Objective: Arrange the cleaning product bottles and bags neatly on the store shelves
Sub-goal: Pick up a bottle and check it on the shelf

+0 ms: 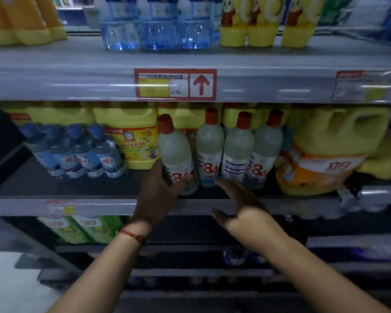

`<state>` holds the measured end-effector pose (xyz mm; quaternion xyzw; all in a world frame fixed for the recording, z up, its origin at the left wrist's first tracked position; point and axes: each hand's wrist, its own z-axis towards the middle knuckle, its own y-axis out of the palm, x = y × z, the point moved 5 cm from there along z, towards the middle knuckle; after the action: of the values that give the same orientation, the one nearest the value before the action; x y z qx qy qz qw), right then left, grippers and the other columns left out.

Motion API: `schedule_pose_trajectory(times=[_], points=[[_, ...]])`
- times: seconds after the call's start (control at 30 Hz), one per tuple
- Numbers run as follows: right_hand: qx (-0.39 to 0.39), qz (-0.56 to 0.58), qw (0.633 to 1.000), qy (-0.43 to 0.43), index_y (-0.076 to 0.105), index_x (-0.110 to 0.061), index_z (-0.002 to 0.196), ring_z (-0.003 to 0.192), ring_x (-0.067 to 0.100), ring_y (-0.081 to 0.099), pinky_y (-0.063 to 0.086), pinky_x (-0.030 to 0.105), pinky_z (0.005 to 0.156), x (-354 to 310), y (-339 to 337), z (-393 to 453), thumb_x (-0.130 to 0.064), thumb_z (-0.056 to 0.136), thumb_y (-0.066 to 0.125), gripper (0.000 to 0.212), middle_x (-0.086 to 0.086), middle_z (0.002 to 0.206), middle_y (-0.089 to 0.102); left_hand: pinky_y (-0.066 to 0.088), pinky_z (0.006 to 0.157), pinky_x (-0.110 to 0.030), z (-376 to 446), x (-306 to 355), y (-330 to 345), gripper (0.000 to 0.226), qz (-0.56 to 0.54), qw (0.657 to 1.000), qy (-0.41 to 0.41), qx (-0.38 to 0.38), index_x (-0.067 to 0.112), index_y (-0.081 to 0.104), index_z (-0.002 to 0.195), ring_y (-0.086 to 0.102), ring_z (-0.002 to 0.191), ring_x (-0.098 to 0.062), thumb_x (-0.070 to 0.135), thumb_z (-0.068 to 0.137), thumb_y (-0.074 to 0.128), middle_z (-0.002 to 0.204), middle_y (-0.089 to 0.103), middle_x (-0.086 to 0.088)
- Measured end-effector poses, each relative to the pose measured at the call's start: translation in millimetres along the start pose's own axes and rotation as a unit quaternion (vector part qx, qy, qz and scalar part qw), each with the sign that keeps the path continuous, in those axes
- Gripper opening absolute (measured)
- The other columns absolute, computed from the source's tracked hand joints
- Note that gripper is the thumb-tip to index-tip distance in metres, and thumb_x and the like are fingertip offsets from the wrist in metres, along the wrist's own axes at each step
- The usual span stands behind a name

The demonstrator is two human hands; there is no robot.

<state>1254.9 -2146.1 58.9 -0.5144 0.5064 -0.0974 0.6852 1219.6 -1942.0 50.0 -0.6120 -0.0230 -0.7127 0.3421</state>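
Store aisle, dim light, grey metal shelving with the middle shelf (54, 195) as the working level; the picture is motion-blurred, so fine detail is soft. Left hand (160, 193) grips the lower body of a translucent white plastic bottle with a red cap and red "84" label (175, 152), fingers curled round it; that bottle leans left, apart at the top from its neighbours, base at the front of the shelf. Right hand (244, 206) holds nothing, fingers spread and relaxed, fingertips just below the row of three matching red-capped "84" bottles (237, 152); contact with them, cannot tell. Those three stand upright and touching, though the middle one shows its back label rather than the "84" face. Behind them sit yellow plastic jugs with handles (127, 136), to the left a cluster of small blue-capped clear bottles (77, 152), to the right a yellow and orange refill bag (316, 170) slumped against a large yellow jug (341, 127). My read: mid-task. The "84" row is mostly formed; left to do is standing the tilted bottle flush with the row, turning the reversed one, and straightening the bag. Upper shelf stock, clear blue-tinted bottles (154, 28) and yellow-based bottles (264, 26), looks fronted already
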Motion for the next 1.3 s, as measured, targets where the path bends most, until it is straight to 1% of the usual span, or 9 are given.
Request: schedule_pose_trajectory(times=[0.17, 0.3, 0.37, 0.5, 0.57, 0.8, 0.93, 1.13, 1.3], points=[[0.055, 0.158, 0.986, 0.002, 0.038, -0.049, 0.143, 0.125, -0.01, 0.044, 0.04, 0.016, 0.1, -46.6, 4.9, -35.4, -0.049, 0.083, 0.076, 0.071, -0.031, 0.138, 0.046, 0.055, 0.08, -0.017, -57.9, 36.8, -16.1, 0.042, -0.154, 0.985, -0.005, -0.076, 0.022, 0.062, 0.112, 0.072, 0.094, 0.0, 0.021, 0.075, 0.082, 0.099, 0.077, 0.009], [0.076, 0.263, 0.962, 0.021, 0.06, -0.037, 0.123, 0.105, 0.004, 0.068, 0.056, 0.033, 0.094, -61.1, 27.7, -71.0, -0.007, 0.078, 0.077, 0.058, -0.013, 0.114, 0.072, 0.056, 0.079, -0.019, -107.5, 35.6, -11.1, 0.058, -0.242, 0.955, -0.048, -0.164, 0.023, 0.058, 0.119, 0.072, 0.099, -0.007, 0.025, 0.072, 0.091, 0.108, 0.075, 0.012], [0.084, 0.286, 0.953, 0.053, 0.061, -0.035, 0.124, 0.104, 0.007, 0.07, 0.057, 0.036, 0.093, -58.5, 41.9, -88.9, -0.013, 0.075, 0.084, 0.058, -0.009, 0.113, 0.073, 0.058, 0.08, -0.025, -122.8, 24.1, -5.3, 0.063, -0.285, 0.936, -0.093, -0.182, 0.023, 0.057, 0.124, 0.072, 0.103, -0.012, 0.042, 0.069, 0.081, 0.112, 0.075, 0.007], [0.102, 0.282, 0.944, 0.134, 0.064, -0.035, 0.117, 0.096, 0.005, 0.07, 0.059, 0.034, 0.085, -46.2, 75.2, -123.6, -0.038, 0.064, 0.089, 0.058, -0.007, 0.11, 0.072, 0.06, 0.085, -0.049, -145.2, 7.5, 13.5, 0.082, -0.472, 0.801, -0.323, -0.178, 0.004, 0.058, 0.134, 0.07, 0.102, -0.032, 0.067, 0.082, 0.061, 0.113, 0.072, -0.019], [0.115, 0.271, 0.939, 0.178, 0.062, -0.036, 0.118, 0.095, -0.001, 0.068, 0.056, 0.026, 0.083, -41.0, 88.7, -139.0, -0.043, 0.061, 0.087, 0.062, -0.011, 0.111, 0.07, 0.048, 0.104, -0.058, -157.3, 3.0, 23.5, 0.085, -0.526, 0.729, -0.403, -0.175, -0.002, 0.058, 0.132, 0.062, 0.106, -0.038, 0.07, 0.087, 0.049, 0.111, 0.066, -0.023], [0.134, 0.287, 0.911, 0.266, 0.049, -0.044, 0.123, 0.089, -0.006, 0.066, 0.052, 0.015, 0.074, -23.2, 107.7, -184.1, -0.039, 0.07, 0.088, 0.066, -0.017, 0.107, 0.065, 0.036, 0.113, -0.06, -189.2, -5.1, 47.7, 0.063, -0.559, 0.663, -0.444, -0.226, 0.003, 0.057, 0.126, 0.055, 0.106, -0.038, 0.057, 0.095, 0.049, 0.113, 0.055, -0.024], [0.145, 0.317, 0.886, 0.307, 0.048, -0.041, 0.111, 0.087, -0.002, 0.069, 0.058, 0.024, 0.074, -8.1, 110.1, -206.9, -0.038, 0.072, 0.086, 0.055, -0.013, 0.106, 0.069, 0.044, 0.106, -0.057, -203.6, -6.0, 59.7, 0.061, -0.506, 0.688, -0.437, -0.281, -0.007, 0.054, 0.131, 0.055, 0.112, -0.042, 0.041, 0.093, 0.048, 0.119, 0.055, -0.026], [0.134, 0.427, 0.838, 0.313, 0.054, -0.034, 0.118, 0.097, 0.011, 0.073, 0.058, 0.043, 0.091, 13.4, 118.8, -232.1, -0.037, 0.071, 0.082, 0.054, -0.01, 0.109, 0.074, 0.056, 0.089, -0.051, -213.9, -1.7, 76.0, 0.047, -0.321, 0.811, -0.34, -0.351, 0.005, 0.059, 0.129, 0.069, 0.103, -0.039, 0.032, 0.091, 0.062, 0.117, 0.069, -0.027], [0.148, 0.536, 0.776, 0.296, 0.059, -0.02, 0.121, 0.106, 0.013, 0.071, 0.055, 0.03, 0.09, 28.3, 125.7, -243.7, -0.023, 0.076, 0.071, 0.047, 0.0, 0.112, 0.075, 0.059, 0.084, -0.032, -208.7, 30.6, 97.1, 0.043, -0.165, 0.897, -0.169, -0.374, 0.025, 0.059, 0.125, 0.072, 0.096, -0.012, 0.028, 0.087, 0.078, 0.109, 0.072, 0.0]])
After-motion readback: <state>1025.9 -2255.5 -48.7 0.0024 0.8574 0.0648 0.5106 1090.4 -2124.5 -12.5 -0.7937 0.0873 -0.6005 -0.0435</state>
